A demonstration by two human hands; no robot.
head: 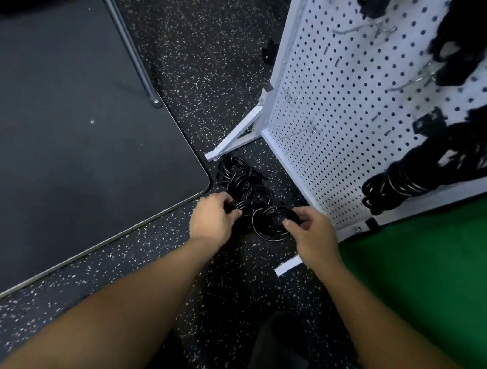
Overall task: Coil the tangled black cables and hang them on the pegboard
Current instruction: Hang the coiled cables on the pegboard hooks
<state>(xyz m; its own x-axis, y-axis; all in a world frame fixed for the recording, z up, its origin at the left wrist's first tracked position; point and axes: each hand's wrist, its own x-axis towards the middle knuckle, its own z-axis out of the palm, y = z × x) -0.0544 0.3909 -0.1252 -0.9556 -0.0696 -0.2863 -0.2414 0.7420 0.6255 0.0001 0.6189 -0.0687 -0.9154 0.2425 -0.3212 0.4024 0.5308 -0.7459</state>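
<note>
A pile of tangled black cables (pixel 243 178) lies on the speckled floor beside the foot of the white pegboard (pixel 349 111). My left hand (pixel 214 217) grips a loop at the near left of the pile. My right hand (pixel 312 233) pinches a coiled loop (pixel 271 222) at the near right. Both hands are closed on cable. Several coiled black cables (pixel 445 162) hang from hooks on the pegboard's right side; bare metal hooks (pixel 351 29) stick out on its left part.
A dark table (pixel 54 139) with a rounded corner stands at left, its grey leg (pixel 123 29) reaching the floor. A green surface (pixel 443 265) lies at right. The pegboard's white angled base brace (pixel 236 139) and a white foot (pixel 287 265) rest on the floor.
</note>
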